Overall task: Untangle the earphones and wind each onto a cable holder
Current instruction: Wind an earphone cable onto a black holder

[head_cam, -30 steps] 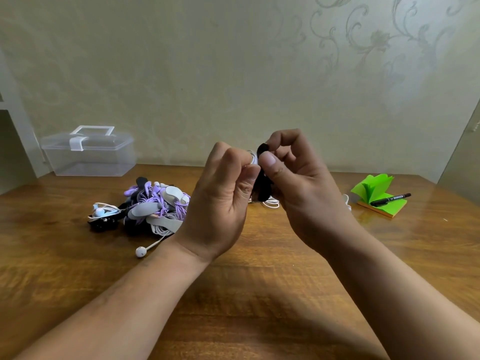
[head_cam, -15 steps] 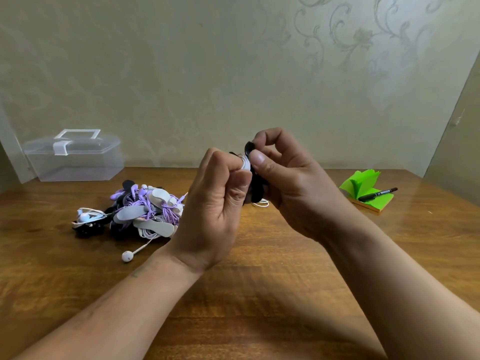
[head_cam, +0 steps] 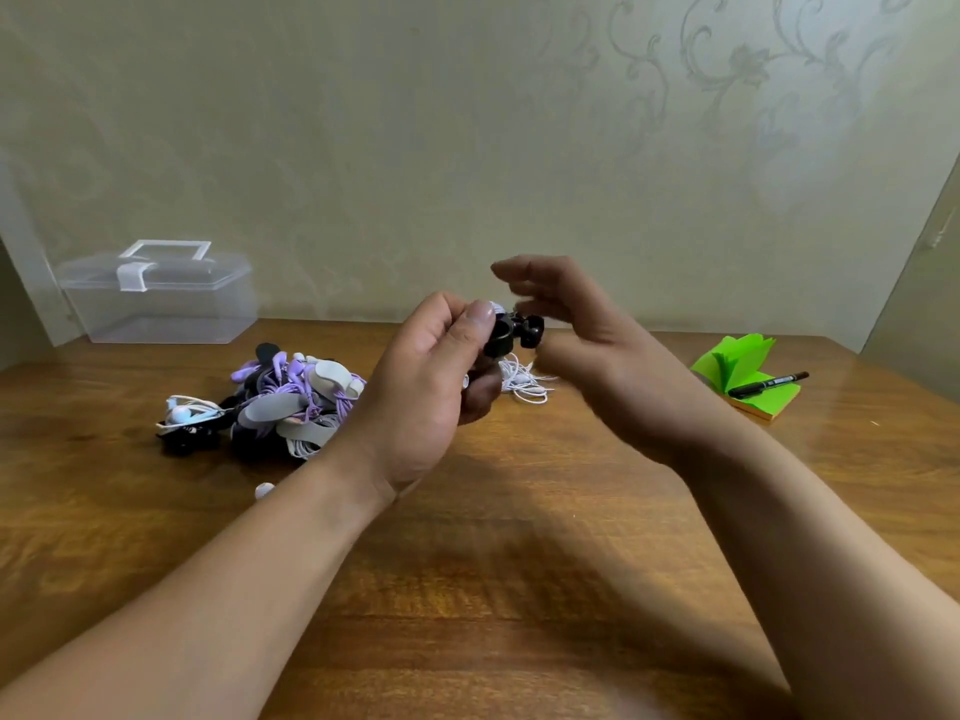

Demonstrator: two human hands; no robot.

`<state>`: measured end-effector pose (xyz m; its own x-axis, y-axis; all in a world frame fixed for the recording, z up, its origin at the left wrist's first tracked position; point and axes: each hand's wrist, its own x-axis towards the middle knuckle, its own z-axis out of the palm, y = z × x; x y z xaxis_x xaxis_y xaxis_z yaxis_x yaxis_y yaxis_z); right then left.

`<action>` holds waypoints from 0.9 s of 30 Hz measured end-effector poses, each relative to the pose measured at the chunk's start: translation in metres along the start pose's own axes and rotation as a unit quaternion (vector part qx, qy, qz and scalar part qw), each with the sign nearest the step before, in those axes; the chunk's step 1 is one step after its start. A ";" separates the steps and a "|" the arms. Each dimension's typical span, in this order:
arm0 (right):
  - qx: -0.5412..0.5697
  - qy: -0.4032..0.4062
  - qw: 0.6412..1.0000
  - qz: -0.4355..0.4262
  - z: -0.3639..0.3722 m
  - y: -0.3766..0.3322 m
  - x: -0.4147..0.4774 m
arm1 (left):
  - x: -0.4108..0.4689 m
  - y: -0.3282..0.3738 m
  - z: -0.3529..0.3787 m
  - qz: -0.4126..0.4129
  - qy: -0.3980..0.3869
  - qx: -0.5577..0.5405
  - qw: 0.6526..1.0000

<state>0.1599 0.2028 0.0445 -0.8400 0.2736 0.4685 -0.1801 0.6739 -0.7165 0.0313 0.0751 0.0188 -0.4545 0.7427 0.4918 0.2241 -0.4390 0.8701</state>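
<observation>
- The black holder (head_cam: 511,332), white cord wound at its middle, is raised between our hands where we can watch the wrap.
- Our left hand (head_cam: 431,376) grips it, thumb pressed on top, likely to pin the turns.
- Our right hand (head_cam: 576,345), blurred, spreads loosely beside its free end, holding nothing we can see.
- Slack cord (head_cam: 524,381) lies on the table (head_cam: 519,589) behind; a wound pile (head_cam: 291,402) sits left.

Box (head_cam: 156,298) back left on table (head_cam: 519,641), earphone pile (head_cam: 291,402) before it (notepad (head_cam: 737,361) far right)
</observation>
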 end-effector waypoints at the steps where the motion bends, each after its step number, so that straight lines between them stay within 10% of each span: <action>1: -0.046 -0.025 0.999 -0.016 0.001 0.000 -0.002 | 0.001 0.000 -0.002 -0.025 -0.001 -0.029 0.999; 11: 0.043 0.085 0.995 -0.031 0.016 0.003 0.000 | 0.003 0.004 -0.011 -0.133 -0.093 -0.208 0.965; 27: -0.132 0.067 0.989 0.002 0.012 0.012 0.005 | 0.002 -0.005 0.001 -0.099 -0.003 0.017 0.995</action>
<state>0.1470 0.2039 0.0320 -0.7615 0.3541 0.5428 -0.0217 0.8232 -0.5674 0.0305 0.0791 0.0154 -0.4873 0.8163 0.3100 0.1595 -0.2658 0.9507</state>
